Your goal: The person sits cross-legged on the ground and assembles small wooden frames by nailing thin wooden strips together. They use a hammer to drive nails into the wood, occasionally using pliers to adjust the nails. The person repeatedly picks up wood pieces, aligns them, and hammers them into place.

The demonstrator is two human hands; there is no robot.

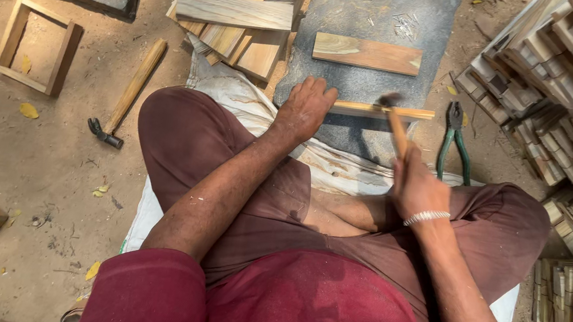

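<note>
1. Wooden strip (380,110) stands on its narrow edge at the near end of the grey stone slab (374,41), in front of the seated person's crossed legs.
2. Left hand (304,109) rests on the strip's left end, its fingers curled over the top edge and pinning it to the stone.
3. Right hand (418,188) is closed around the wooden handle of a hammer (395,117), whose blurred head sits right at the strip's top edge.
4. Judging by its look, the strip is light, stiff and thin, so it would tip or skid easily on the hard stone; it is best held near one end, pressed down from above, well apart from the hammer head.
5. A flat plank (367,53) lies further back on the slab, with small nails (405,26) scattered beyond it.
6. Green-handled pliers (455,139) lie just right of the slab, a second hammer (127,94) on the dirt to the left.
</note>
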